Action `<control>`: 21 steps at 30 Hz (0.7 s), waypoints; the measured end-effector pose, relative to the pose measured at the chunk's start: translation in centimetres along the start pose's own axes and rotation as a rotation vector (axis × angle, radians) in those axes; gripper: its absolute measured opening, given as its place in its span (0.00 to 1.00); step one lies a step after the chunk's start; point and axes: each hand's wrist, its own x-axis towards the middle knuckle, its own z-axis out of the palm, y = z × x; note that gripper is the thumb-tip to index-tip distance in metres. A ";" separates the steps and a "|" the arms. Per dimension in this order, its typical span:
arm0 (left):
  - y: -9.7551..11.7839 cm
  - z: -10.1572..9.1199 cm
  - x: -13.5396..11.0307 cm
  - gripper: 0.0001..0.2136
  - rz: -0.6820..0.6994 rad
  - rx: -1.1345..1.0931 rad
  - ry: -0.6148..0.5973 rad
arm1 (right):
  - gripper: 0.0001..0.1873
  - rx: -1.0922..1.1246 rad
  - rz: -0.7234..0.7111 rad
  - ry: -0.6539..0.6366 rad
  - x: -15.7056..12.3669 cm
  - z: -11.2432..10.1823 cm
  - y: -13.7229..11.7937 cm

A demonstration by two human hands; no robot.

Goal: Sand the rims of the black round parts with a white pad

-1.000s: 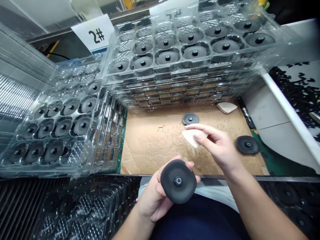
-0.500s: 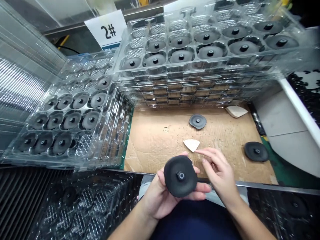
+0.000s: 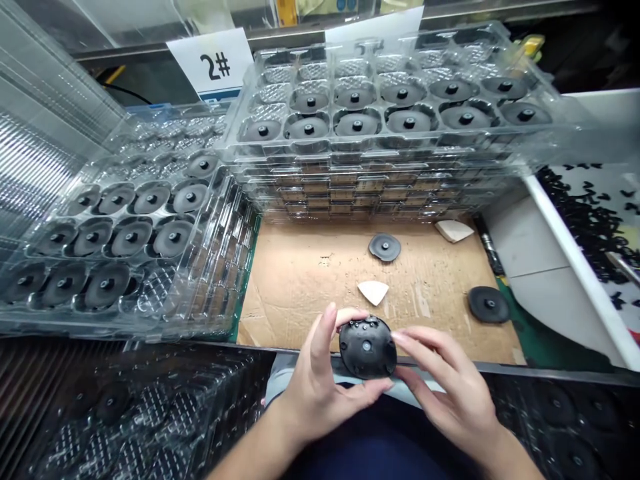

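A black rounded plastic disc is held over the near edge of the cardboard, its face with small pegs and holes turned towards me. My left hand grips it from the left, thumb along the bottom rim and a finger at the top. At the disc's right rim, my right hand pinches with thumb and fingertips. Just beyond lies a white wedge-shaped pad. Two similar discs rest on the cardboard, one dark grey disc farther back and another black disc to the right.
Stacked clear trays with grey discs stand behind the cardboard. Another tray stack is at left. A second pale wedge lies near a dark pen-like tool. A white-edged bin of small black parts is at right.
The disc has been flipped from its stemmed face to its pegged face. My left hand has turned with it, and my right hand has moved from near the white wedge to the disc's rim.
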 end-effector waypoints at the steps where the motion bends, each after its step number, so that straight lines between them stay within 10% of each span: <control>1: 0.0 -0.1 0.0 0.52 -0.028 -0.021 0.000 | 0.19 -0.009 -0.052 -0.041 0.5 -0.2 -0.2; 6: 0.3 -0.5 0.2 0.13 -0.466 -0.328 -0.023 | 0.22 0.003 -0.116 -0.009 3.0 -1.0 -1.7; 13: -0.1 0.4 1.0 0.22 -0.745 -0.589 0.076 | 0.12 -0.630 -0.082 0.258 10.0 -10.8 0.4; 16: -0.2 1.4 1.2 0.22 -0.733 -0.583 0.069 | 0.18 -1.237 0.243 0.071 14.3 -16.1 4.1; 21: -0.1 2.8 0.8 0.22 -0.683 -0.587 -0.003 | 0.13 -1.287 0.326 -0.034 16.3 -19.2 10.9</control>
